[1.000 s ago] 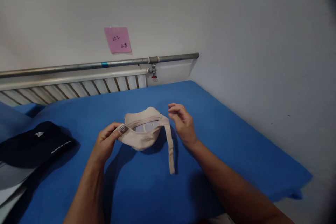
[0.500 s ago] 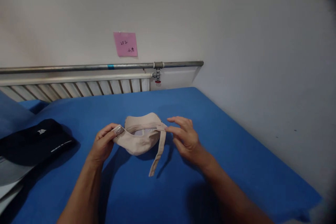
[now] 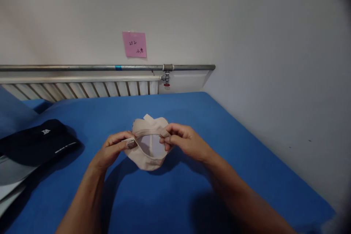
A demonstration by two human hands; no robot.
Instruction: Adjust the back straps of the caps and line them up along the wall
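Beige cap (image 3: pixel 149 151): held upside down just above the blue table (image 3: pixel 246 161), opening toward the camera. Left hand (image 3: pixel 113 150): closed, pinching the cap's strap end with its small buckle (image 3: pixel 131 143). Right hand (image 3: pixel 182 142): closed, pinching the back band on the opposite side. Black cap (image 3: pixel 38 144): lying well apart, far left. Pink note (image 3: pixel 134 44): on the wall.

The pink square paper note (image 3: pixel 134 44) on the wall carried handwritten marks, maybe "252", not clear. The black fabric cap (image 3: pixel 38 145) had a small white logo, unreadable.
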